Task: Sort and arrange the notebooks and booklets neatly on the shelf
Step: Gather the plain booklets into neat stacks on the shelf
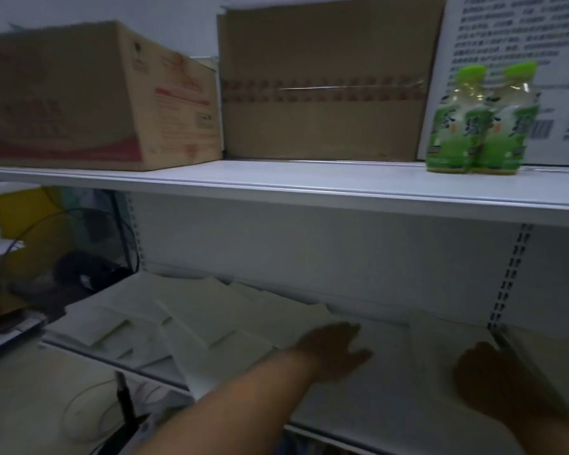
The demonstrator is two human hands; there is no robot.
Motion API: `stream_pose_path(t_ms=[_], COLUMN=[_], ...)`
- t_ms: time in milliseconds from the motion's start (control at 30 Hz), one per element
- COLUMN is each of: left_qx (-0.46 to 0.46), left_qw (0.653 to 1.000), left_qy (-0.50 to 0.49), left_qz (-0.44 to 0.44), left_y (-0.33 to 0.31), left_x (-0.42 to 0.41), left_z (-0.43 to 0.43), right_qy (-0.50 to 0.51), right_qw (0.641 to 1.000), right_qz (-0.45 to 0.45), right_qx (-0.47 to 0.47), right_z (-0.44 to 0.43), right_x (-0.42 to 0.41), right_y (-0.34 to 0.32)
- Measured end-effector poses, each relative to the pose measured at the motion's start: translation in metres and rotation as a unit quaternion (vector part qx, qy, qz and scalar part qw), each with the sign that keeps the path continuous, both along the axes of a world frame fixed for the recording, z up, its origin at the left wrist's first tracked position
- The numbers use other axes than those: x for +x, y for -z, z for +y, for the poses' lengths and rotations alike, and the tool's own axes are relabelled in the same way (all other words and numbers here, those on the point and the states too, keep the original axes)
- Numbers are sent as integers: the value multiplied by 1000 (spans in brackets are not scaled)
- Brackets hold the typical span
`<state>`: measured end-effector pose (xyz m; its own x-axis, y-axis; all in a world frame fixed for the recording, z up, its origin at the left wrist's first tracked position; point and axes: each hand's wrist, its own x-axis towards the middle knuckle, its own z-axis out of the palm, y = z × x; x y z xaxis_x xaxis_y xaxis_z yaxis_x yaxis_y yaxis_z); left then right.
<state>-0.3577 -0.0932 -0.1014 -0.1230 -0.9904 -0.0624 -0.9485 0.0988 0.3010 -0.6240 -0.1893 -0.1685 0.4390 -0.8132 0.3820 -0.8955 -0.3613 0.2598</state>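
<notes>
Pale booklets [194,320] blur beside the left hand [335,348], fingers straight; grip of the dark right hand [483,372] unreadable.

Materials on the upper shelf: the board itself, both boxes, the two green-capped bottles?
Upper shelf: likely white painted sheet metal, smooth, folded front lip. Left box, right box: brown matte cardboard, taped seam. Bottles: clear glossy plastic, probably; green caps.
</notes>
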Motion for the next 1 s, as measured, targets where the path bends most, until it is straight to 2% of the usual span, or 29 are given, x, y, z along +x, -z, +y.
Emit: stream_pose_path(t_ms=[133, 233, 300, 400, 500, 600, 667, 733, 800, 833, 867, 900, 933, 1000], left_qx=[-42, -23, -28, -38, -39, -46, -29, -22, -28, -7, 41, 90, 119, 101], left_qw=[992, 986, 982, 976, 970, 970, 985, 998, 987, 953, 891, 824, 774, 706], left_qy=[-55, -91, -93, -73, -42, -4, 3, -29, -100, -141, -172, -184, -181, -175], left_qz=[-103, -138, -159, -204, -234, -240, -171, -52, 125, 269, 418, 528, 595, 679], left_y=[-36, -44, -42, -31, -22, -13, -6, -2, 2, 2, 1, 0, 1, 2], left_x=[110, 174, 202, 227, 239, 245, 248, 247, 242, 238, 231, 225, 222, 221], left_z=[3, 13, 22, 32, 40, 45, 47, 49, 44, 42, 42, 43, 41, 35], right_qy=[-138, -197, -159, -105, -30, -5, -7, 1, -44, -51, -54, -68, -92, -177], right_qw=[990, 974, 966, 962, 958, 963, 966, 974, 993, 995, 995, 993, 990, 980], right_qz=[14, -8, 33, 55, 8, -25, -1, -1, -59, -73, -84, -95, -99, -95], right_qx=[24, 110, 201, 247, 286, 268, 258, 226, 89, 52, 14, -25, -42, 2], right_z=[47, 75, 86, 86, 82, 80, 80, 78, 72, 71, 68, 66, 66, 75], right_x=[133, 230, 262, 279, 279, 279, 274, 272, 276, 283, 293, 305, 319, 354], right_y=[-56, -67, -58, -39, -24, -15, -13, -15, -20, -30, -40, -52, -62, -84])
